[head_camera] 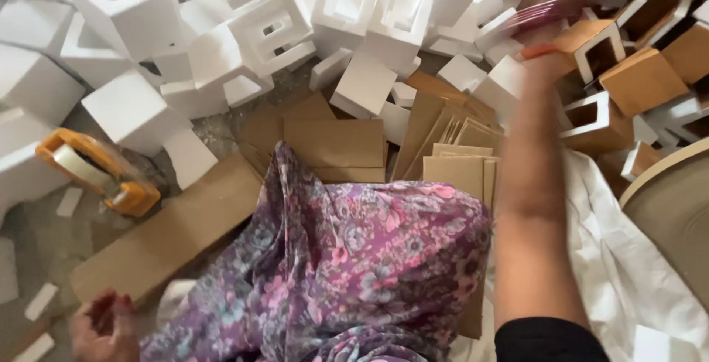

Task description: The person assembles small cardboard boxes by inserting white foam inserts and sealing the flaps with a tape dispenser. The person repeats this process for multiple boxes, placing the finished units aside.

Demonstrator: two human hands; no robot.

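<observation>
Fingers curled loosely on nothing, the left hand (103,326) rests low beside a flat cardboard sheet (166,233). The right hand (550,11), blurred in its reach, stretches toward cardboard-wrapped foam pieces (602,52); whether it grips cannot be told. White foam blocks (266,26) crowd the floor beyond a floral purple garment (354,258). An orange tape dispenser (100,170) lies left.

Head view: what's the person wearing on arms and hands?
Right arm: bare forearm, black sleeve ending near the elbow, red bangles at the blurred wrist. Left hand: bare, no glove; red polish shows on a nail. No watch visible.
</observation>
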